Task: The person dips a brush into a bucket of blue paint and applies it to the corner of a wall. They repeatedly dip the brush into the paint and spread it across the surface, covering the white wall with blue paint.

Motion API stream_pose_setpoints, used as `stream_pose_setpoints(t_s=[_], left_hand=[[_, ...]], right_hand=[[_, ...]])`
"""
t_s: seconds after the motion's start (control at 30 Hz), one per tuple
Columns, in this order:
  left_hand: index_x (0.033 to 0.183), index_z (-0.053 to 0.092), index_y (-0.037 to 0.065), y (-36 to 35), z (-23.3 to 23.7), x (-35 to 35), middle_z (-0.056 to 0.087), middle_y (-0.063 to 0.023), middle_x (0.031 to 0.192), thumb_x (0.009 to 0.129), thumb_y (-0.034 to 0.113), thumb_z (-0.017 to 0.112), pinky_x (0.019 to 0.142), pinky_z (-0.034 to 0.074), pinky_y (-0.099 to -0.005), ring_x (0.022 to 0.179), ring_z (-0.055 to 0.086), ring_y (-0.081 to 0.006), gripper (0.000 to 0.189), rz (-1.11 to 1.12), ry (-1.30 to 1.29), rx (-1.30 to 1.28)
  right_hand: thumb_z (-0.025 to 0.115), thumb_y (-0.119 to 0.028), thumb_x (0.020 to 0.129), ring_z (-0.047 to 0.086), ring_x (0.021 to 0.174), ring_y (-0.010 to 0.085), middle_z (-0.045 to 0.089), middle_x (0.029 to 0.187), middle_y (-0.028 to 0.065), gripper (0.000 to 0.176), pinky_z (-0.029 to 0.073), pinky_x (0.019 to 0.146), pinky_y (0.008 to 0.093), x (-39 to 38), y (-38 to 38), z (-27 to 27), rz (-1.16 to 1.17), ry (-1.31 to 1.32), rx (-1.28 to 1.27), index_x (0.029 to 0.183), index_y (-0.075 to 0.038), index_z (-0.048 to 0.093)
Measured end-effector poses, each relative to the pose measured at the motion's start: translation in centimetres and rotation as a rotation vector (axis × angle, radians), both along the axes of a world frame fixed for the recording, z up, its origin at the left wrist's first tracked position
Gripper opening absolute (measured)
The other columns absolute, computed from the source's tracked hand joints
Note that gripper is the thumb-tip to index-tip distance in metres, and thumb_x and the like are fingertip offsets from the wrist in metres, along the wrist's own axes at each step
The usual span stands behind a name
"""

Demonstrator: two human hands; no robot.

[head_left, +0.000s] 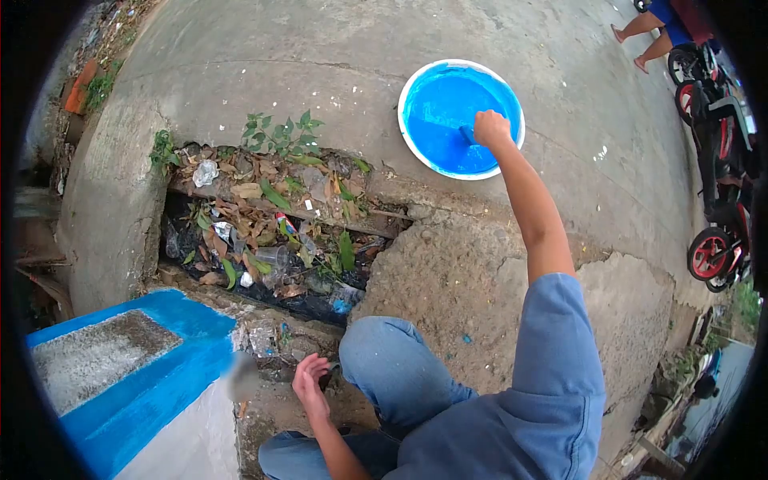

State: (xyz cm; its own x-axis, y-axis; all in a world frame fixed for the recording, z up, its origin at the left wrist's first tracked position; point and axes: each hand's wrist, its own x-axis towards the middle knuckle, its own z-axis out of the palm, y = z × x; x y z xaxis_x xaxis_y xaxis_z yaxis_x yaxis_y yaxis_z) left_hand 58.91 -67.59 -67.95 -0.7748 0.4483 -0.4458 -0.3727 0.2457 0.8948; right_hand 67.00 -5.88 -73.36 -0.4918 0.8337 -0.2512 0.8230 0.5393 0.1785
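My right hand (491, 128) is wrapped around a blue brush (467, 134), held within the basin (402, 126), probably so drips fall back into the paint (436, 100). The brush juts from my fist toward the basin's middle. The basin sits near the concrete's (576, 88) broken edge, likely for easy reach. My left hand (310, 378), loosely spread with nothing visible in it, hangs beside my knee (388, 352).

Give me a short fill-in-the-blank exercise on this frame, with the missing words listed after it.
1. The basin has a ____ rim.
2. The paint inside it is ____.
3. Over the basin, the person's ____ hand grips a blue tool.
4. The person's blue shirt has short ____.

Missing words: white; blue; right; sleeves.
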Motion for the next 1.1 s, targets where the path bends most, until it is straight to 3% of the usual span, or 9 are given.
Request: stream_pose_setpoints(t_s=[0.57,0.63,0.87,1.1], left_hand=[[0.111,0.054,-0.003,0.8,-0.7,1.3,0.063,-0.0103,0.096,0.088,0.049,0.048,0.075,0.043,-0.0271,0.086,0.059,-0.0172,0.057,0.021,-0.004,-0.026],[0.112,0.052,-0.001,0.6,-0.8,1.4,0.062,-0.0099,0.097,0.092,0.049,0.041,0.077,0.043,-0.0284,0.087,0.059,-0.0175,0.055,-0.023,0.027,-0.050],[0.113,0.052,-0.002,0.3,-1.1,1.7,0.062,-0.0101,0.098,0.092,0.049,0.041,0.076,0.043,-0.0278,0.088,0.059,-0.0174,0.056,-0.022,0.017,-0.024],[0.114,0.051,-0.002,0.1,-0.3,1.8,0.062,-0.0104,0.098,0.091,0.049,0.042,0.076,0.042,-0.0273,0.087,0.058,-0.0177,0.056,-0.004,0.022,-0.022]], right_hand=[[0.049,-0.015,0.084,0.066,0.085,0.0268,0.067,0.090,0.0109,0.021,0.054,0.067,0.0379,0.5,1.7,-1.2,0.169,-0.079,0.086,0.090,-0.013,0.069],[0.049,-0.015,0.084,0.066,0.084,0.0263,0.067,0.089,0.0106,0.021,0.054,0.066,0.0375,0.4,1.6,-1.6,0.197,-0.104,0.088,0.089,-0.013,0.069],[0.055,-0.015,0.080,0.068,0.076,0.0239,0.068,0.079,0.0072,0.016,0.054,0.060,0.0347,0.2,1.4,-3.0,0.336,-0.125,0.160,0.080,-0.015,0.071],[0.056,-0.015,0.079,0.068,0.075,0.0234,0.068,0.078,0.0076,0.015,0.054,0.059,0.0345,0.6,1.1,-1.4,0.348,-0.097,0.214,0.078,-0.015,0.071]])
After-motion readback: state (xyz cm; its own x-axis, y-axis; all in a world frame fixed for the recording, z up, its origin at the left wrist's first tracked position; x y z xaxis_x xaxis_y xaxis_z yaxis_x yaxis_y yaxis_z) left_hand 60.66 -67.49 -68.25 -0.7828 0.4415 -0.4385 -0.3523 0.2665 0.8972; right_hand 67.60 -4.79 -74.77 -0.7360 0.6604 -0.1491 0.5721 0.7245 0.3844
